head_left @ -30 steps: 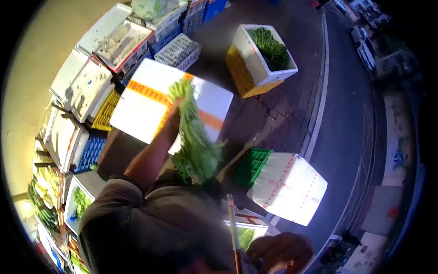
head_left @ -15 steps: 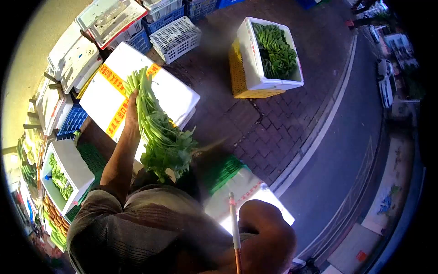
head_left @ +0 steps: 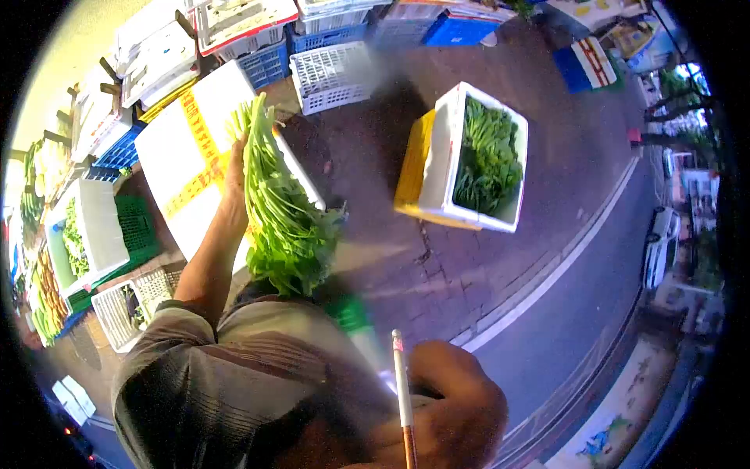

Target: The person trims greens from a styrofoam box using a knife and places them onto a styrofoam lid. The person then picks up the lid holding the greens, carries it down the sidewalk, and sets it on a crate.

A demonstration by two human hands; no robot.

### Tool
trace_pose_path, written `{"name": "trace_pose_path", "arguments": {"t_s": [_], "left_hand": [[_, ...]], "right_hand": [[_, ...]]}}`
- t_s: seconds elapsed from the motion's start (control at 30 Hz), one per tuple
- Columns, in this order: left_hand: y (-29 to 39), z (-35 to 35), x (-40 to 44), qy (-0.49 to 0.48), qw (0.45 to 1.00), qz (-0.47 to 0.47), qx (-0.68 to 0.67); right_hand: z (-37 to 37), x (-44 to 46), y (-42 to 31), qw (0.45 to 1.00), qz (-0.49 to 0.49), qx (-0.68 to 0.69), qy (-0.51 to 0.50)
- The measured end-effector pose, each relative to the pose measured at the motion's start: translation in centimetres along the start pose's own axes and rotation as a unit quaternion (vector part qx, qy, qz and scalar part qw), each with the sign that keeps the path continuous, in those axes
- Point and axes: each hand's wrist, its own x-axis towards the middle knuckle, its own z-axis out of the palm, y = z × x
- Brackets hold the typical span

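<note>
My left hand (head_left: 235,176) is closed around the pale stalks of a bunch of leafy greens (head_left: 285,223). The stalk ends point up and away, and the leaves hang toward my body. Beneath and behind the bunch lies a white foam box (head_left: 176,144) with yellow printed tape. On the right my bent right arm (head_left: 457,399) shows, but its hand is out of sight. A cigarette (head_left: 401,379) sticks up in the foreground, close to the camera.
A white foam box (head_left: 444,160) of dark greens stands on a yellow crate (head_left: 414,168) on the paving. Stacked crates (head_left: 332,74) line the back. At left are a foam box of vegetables (head_left: 105,230) and a white basket (head_left: 117,328). A road (head_left: 562,313) runs along the right.
My view has turned, so the box of dark greens sits lower and a white basket shows at left. The bunch stays in my left hand.
</note>
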Motion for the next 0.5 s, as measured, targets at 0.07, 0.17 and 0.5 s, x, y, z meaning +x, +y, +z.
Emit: {"name": "trace_pose_path", "arguments": {"t_s": [0.07, 0.17, 0.5], "left_hand": [[-0.5, 1.9, 2.5, 0.016, 0.999, 0.022, 0.044], [-1.4, 6.4, 6.3, 0.054, 0.998, 0.042, -0.004], [3.1, 15.5, 13.4, 0.104, 0.979, 0.158, -0.082]], "right_hand": [[-4.6, 2.1, 0.5, 1.000, 0.012, 0.001, -0.010], [-12.7, 6.0, 1.5, 0.999, 0.032, -0.005, -0.013], [-40.3, 14.7, 12.5, 0.827, 0.397, -0.337, 0.214]]}}
